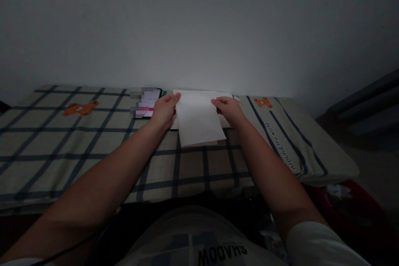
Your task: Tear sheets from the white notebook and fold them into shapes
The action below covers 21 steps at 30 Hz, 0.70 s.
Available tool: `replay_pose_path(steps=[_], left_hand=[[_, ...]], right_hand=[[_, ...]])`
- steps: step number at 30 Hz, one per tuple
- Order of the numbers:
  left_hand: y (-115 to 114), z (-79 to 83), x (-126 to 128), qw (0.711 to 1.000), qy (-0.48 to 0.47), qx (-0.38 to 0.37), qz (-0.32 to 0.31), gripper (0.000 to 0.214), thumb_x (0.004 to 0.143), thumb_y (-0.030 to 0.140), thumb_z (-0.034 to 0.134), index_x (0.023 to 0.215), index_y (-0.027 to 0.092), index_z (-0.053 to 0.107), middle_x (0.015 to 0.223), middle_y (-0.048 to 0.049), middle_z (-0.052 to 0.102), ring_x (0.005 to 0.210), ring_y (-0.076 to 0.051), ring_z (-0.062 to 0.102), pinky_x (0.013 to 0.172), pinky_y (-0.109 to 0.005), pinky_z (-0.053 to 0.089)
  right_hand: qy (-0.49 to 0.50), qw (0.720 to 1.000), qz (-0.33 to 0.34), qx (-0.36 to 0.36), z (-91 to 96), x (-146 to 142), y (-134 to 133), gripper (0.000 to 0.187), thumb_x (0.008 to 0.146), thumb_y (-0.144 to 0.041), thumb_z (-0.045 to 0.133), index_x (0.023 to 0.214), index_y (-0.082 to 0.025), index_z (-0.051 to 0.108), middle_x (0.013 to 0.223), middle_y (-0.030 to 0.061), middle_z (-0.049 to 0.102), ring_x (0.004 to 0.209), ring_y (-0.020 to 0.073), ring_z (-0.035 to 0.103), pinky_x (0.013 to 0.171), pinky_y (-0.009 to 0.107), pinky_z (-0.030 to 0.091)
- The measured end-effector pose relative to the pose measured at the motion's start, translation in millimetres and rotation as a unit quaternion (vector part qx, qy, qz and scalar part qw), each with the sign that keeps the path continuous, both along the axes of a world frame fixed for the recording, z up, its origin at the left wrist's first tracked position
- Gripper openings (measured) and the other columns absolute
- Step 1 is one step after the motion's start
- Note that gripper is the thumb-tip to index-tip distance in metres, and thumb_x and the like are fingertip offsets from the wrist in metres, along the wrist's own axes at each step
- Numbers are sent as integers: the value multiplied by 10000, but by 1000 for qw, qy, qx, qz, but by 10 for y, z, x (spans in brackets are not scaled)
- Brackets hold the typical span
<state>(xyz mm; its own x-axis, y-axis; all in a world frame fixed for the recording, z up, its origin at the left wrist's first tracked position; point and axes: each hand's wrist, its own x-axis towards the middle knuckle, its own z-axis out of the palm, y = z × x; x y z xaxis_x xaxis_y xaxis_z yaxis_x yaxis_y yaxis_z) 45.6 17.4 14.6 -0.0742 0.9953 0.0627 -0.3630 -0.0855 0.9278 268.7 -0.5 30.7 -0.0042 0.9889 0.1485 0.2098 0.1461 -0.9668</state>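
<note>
A white sheet of lined paper [199, 118] is held up between my two hands, its lower edge hanging toward me. My left hand [164, 111] pinches its left edge near the top, thumb on the front. On the right edge, my right hand [229, 109] grips the sheet between thumb and fingers. Behind and below the sheet lies more white paper or a pad [227, 121], mostly covered, with a dark edge showing. A phone or tablet [149, 104] with a lit screen rests just left of my left hand, partly blurred out.
The table wears a checked cloth [102, 145] with orange bear prints and lettering. Its far edge meets a plain wall [199, 29]. At the lower right, below the table edge, stands a red container [368, 212] with crumpled whitish stuff in it. Grey fabric hangs at the far right.
</note>
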Motion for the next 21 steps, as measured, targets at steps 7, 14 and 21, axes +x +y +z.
replay_pose_path(steps=[7, 14, 21], left_hand=[[19, -12, -4, 1000, -16, 2, 4, 236, 744, 319, 813, 717, 152, 648, 692, -15, 655, 598, -101, 587, 578, -215, 488], [40, -28, 2, 1000, -12, 13, 15, 271, 736, 319, 823, 669, 153, 619, 633, 1, 617, 553, -88, 545, 560, -207, 466], [33, -28, 2, 1000, -13, 13, 19, 284, 711, 322, 835, 645, 156, 614, 595, 10, 593, 529, -82, 519, 542, -205, 453]], right_hand=[[15, 1000, -1, -6, -8, -8, 4, 255, 797, -374, 717, 667, -202, 581, 608, -28, 484, 580, 114, 423, 593, 290, 401], [23, 1000, -11, -10, 14, -27, -4, 236, 840, -311, 669, 656, -185, 592, 562, -56, 430, 541, 92, 373, 552, 260, 345], [-16, 1000, 6, 25, -12, -19, 7, 309, 888, -318, 613, 611, -192, 566, 559, -47, 436, 540, 99, 394, 563, 268, 348]])
